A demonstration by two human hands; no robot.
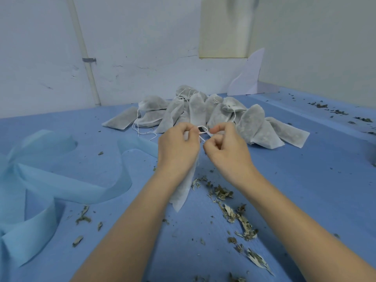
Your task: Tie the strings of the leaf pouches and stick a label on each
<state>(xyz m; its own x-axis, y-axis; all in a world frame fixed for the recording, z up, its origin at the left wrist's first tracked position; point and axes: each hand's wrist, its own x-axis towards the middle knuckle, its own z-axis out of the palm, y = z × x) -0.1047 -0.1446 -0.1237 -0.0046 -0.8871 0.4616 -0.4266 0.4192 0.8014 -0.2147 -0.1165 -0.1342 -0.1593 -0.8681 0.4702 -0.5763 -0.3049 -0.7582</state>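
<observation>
Item one: my left hand (178, 144), fingers curled, pinching one end of the white string (202, 130) at the neck of a leaf pouch (183, 192). Item two: my right hand (225, 147), fingers likewise curled, thumb and forefinger pinching the other end of that string; a small loop shows between the two hands. The pouch hangs below them, mostly hidden behind the left wrist, its lower corner reaching the blue counter (305, 180).

Taking that held pouch as landmark: just behind it, a heap of filled pouches (203, 112), several with loose strings trailing. To its left, wide light-blue fabric strips (67, 182) looping across the counter. To its right and nearer me, scattered dry leaf fragments (242, 218); more crumbs far right of it. Well behind and right, a white sheet (247, 76) leaning in the wall corner. I see no label from here.
</observation>
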